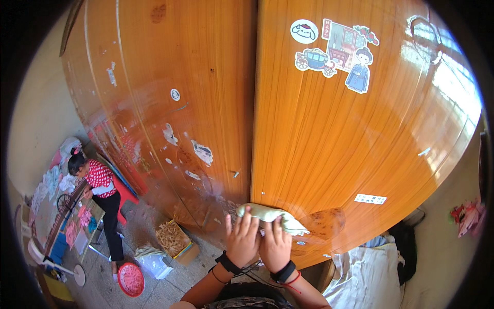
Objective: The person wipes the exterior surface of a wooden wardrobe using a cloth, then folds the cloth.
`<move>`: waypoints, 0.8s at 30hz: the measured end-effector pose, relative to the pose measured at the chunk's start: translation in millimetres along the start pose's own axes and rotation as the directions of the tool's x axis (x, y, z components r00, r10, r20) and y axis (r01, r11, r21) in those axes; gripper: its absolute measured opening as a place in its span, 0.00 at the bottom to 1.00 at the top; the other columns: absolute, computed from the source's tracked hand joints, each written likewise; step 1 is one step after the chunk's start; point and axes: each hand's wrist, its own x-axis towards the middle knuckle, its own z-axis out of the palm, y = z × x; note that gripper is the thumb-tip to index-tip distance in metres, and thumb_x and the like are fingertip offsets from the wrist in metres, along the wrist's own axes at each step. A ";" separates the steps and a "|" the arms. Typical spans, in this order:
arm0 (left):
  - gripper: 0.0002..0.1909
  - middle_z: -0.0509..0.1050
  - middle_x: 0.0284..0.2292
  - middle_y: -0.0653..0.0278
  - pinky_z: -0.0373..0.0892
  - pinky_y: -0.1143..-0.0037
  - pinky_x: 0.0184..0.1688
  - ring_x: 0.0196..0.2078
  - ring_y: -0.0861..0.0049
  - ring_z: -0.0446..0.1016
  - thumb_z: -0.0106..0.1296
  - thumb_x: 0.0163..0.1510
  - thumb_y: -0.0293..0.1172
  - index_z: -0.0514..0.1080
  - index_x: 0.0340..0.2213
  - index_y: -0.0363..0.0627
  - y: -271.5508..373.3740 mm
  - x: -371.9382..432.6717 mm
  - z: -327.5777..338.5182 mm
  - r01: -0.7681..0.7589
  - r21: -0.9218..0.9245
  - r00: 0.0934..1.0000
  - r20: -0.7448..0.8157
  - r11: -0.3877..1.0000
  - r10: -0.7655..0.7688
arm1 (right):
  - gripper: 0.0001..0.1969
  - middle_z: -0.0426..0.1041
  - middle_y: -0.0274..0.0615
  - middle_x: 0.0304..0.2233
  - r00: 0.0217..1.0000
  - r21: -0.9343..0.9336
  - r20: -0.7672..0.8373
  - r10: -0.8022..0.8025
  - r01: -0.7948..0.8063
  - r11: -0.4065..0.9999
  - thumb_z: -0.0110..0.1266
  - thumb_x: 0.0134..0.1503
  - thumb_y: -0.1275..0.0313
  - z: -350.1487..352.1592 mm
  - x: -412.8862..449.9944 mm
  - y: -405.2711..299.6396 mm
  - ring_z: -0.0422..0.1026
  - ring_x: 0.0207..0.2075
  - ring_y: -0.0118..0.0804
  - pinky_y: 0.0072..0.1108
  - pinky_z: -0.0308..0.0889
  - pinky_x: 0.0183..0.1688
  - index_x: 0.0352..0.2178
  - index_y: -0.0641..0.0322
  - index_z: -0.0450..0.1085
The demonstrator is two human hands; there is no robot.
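Note:
A folded pale green cloth (266,214) lies against the lower part of a glossy wooden wardrobe door (301,154). My left hand (242,244) holds the cloth's left end, fingers stretched up over it. Close beside it, my right hand (276,247) has bent fingers on the cloth's middle, and a loose corner sticks out to the right. The palms are turned away, so the thumbs' grip is hidden. Above the cloth, cartoon stickers (332,54) decorate this door. The neighbouring wooden panel (185,116), left of a dark vertical gap, carries torn sticker scraps and scuffs.
At far left a person (102,181) in a dotted top sits on a red stool (125,195) at a work table. A red basin (131,280), a plastic bag (152,262) and a cardboard box (187,253) stand on the floor. White bedding (362,274) lies at lower right.

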 end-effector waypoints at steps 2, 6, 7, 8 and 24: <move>0.20 0.55 0.49 0.50 0.41 0.57 0.52 0.49 0.64 0.58 0.42 0.45 0.36 0.60 0.40 0.39 -14.7 -3.5 -0.6 0.010 -0.028 1.000 0.006 1.000 -0.010 | 0.21 0.61 0.50 0.44 0.991 -0.069 -0.121 -0.061 0.053 0.996 0.45 0.44 0.73 22.4 3.1 -4.5 0.62 0.40 0.47 0.30 0.57 0.40 0.43 0.61 0.60; 0.18 0.54 0.49 0.47 0.42 0.56 0.52 0.48 0.60 0.58 0.43 0.44 0.33 0.61 0.38 0.36 -28.6 -8.3 0.6 -0.026 -0.127 0.999 0.034 0.992 0.030 | 0.20 0.62 0.41 0.44 0.974 -0.123 -0.225 -0.034 0.006 0.992 0.45 0.44 0.72 39.3 -2.4 -11.2 0.63 0.39 0.39 0.25 0.58 0.40 0.43 0.57 0.61; 0.18 0.55 0.49 0.47 0.41 0.56 0.52 0.47 0.60 0.58 0.43 0.44 0.33 0.61 0.37 0.36 -25.9 -7.9 0.1 -0.045 -0.133 0.998 0.030 0.990 0.049 | 0.20 0.63 0.41 0.44 0.972 -0.119 -0.235 -0.018 -0.010 0.993 0.46 0.44 0.71 39.0 -3.6 -12.5 0.63 0.38 0.39 0.25 0.58 0.40 0.43 0.57 0.61; 0.18 0.55 0.48 0.47 0.41 0.55 0.52 0.46 0.60 0.59 0.43 0.43 0.32 0.61 0.37 0.37 -24.2 -8.1 -1.7 -0.063 -0.140 0.997 0.030 0.988 0.068 | 0.20 0.63 0.41 0.43 0.970 -0.110 -0.241 0.004 -0.032 0.993 0.46 0.44 0.71 35.6 -6.2 -13.5 0.64 0.38 0.38 0.26 0.58 0.40 0.42 0.58 0.62; 0.18 0.49 0.49 0.37 0.37 0.53 0.53 0.51 0.47 0.49 0.42 0.43 0.30 0.59 0.34 0.27 91.7 11.9 4.5 -0.342 -0.140 0.935 0.046 0.929 0.351 | 0.19 0.60 0.36 0.46 0.911 -0.050 -0.352 0.214 -0.246 0.968 0.47 0.45 0.67 -51.8 -62.7 61.3 0.62 0.38 0.35 0.29 0.55 0.44 0.42 0.53 0.62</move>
